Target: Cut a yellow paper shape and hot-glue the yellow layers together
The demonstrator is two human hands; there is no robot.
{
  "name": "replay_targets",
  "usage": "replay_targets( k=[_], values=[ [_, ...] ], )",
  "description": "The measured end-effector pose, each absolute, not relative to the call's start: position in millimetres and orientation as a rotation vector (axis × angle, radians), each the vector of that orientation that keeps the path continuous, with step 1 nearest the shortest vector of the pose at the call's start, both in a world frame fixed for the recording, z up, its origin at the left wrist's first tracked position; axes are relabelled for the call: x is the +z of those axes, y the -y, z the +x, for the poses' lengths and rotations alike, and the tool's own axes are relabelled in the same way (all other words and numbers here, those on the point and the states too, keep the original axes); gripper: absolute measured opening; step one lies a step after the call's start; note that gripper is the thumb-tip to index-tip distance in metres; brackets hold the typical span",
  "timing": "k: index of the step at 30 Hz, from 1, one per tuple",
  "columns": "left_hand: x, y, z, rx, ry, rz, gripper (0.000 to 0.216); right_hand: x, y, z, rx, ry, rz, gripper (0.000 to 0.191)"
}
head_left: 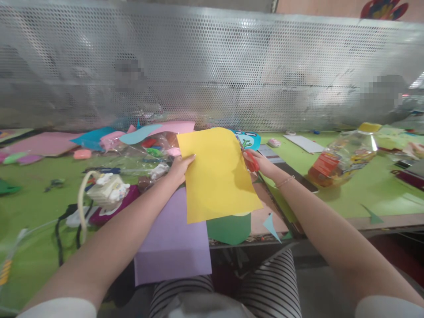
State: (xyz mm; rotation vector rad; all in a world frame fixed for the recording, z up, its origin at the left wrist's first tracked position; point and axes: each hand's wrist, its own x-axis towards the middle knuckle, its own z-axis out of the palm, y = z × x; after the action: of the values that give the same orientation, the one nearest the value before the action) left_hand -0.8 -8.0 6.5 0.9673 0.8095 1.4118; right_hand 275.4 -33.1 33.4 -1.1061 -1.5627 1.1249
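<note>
A sheet of yellow paper (pixel 218 176) is held up in front of me, tilted over the table's near edge. My left hand (pixel 183 168) pinches its left side, thumb on top. At the sheet's right edge, my right hand (pixel 260 163) is closed round the red handles of a pair of scissors (pixel 251 161); the blades are mostly hidden, so I cannot tell how far apart they are. Beneath the yellow sheet lie a purple sheet (pixel 174 256), overhanging the table edge, and a green paper piece (pixel 228 229). A light blue scrap (pixel 272 226) rests to the right of these.
A perforated metal screen (pixel 212 66) stands behind the green table (pixel 36 176). On the left are a white plug (pixel 109 192) with cables and several coloured sheets. To the right, a dark flat phone-like object (pixel 298 176) lies beside a tilted plastic bottle (pixel 344 154) with a yellow cap.
</note>
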Motion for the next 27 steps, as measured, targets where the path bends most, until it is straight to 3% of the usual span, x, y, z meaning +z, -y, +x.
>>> replay_targets(
  k=[27],
  values=[
    [4.0, 4.8, -0.6, 1.450, -0.787, 0.898, 0.030, 30.4, 29.8, 277.1, 1.210, 1.472, -1.039, 0.040]
  ],
)
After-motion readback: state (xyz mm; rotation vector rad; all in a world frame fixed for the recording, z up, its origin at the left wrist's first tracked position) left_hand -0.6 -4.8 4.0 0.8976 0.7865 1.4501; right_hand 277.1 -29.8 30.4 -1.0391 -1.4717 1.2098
